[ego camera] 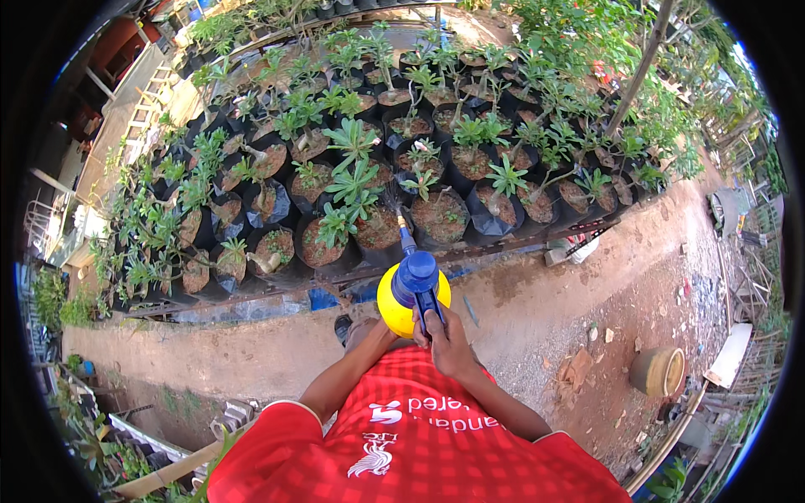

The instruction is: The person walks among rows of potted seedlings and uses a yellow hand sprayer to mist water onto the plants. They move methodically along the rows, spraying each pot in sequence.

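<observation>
A pump sprayer with a yellow bottle point(393, 309) and a blue head points away from me, over the near rows of potted plants. My right hand point(448, 344) is closed around its blue handle, thumb on top. Beneath the bottle, my left hand point(381, 333) supports it, its fingers mostly hidden. Fine spray leaves the brass-coloured nozzle point(401, 221). Just past the nozzle are leafy desert rose-like plants point(353, 182) in black grow bags. A bag of brown soil point(440, 217) with small green sprouts stands right of the nozzle.
Many more bagged plants crowd a raised rack with a metal front edge point(465, 250). A dirt path point(528, 295) runs between me and the rack. At lower right are a round clay pot point(657, 372) and a white board point(729, 355). A slanting pole point(640, 69) rises at upper right.
</observation>
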`<action>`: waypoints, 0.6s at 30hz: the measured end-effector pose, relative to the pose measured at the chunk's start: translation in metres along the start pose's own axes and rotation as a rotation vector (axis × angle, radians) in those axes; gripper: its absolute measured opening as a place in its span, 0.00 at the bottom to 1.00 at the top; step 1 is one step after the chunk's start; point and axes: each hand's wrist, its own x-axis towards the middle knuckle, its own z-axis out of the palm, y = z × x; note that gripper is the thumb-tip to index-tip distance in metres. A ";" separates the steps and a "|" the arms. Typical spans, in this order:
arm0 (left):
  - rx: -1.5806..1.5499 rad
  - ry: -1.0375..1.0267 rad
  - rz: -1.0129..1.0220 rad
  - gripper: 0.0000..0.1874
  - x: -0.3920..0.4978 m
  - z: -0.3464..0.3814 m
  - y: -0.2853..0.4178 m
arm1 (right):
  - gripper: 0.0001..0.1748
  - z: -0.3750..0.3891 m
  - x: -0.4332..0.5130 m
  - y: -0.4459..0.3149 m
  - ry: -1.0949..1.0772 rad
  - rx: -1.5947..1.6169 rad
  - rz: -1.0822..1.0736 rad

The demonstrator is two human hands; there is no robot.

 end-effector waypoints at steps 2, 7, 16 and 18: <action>-0.023 0.005 0.041 0.24 -0.001 -0.011 -0.005 | 0.16 -0.008 0.001 0.004 0.004 0.063 0.066; -0.069 -0.140 0.180 0.29 -0.005 -0.030 -0.017 | 0.16 -0.020 0.008 0.007 -0.055 0.085 0.123; -0.036 -0.006 0.062 0.28 -0.035 -0.009 -0.025 | 0.14 -0.016 0.009 0.009 -0.041 0.023 0.129; -0.110 -0.300 -0.011 0.30 -0.035 -0.005 -0.023 | 0.14 -0.010 0.006 0.012 -0.030 0.043 0.105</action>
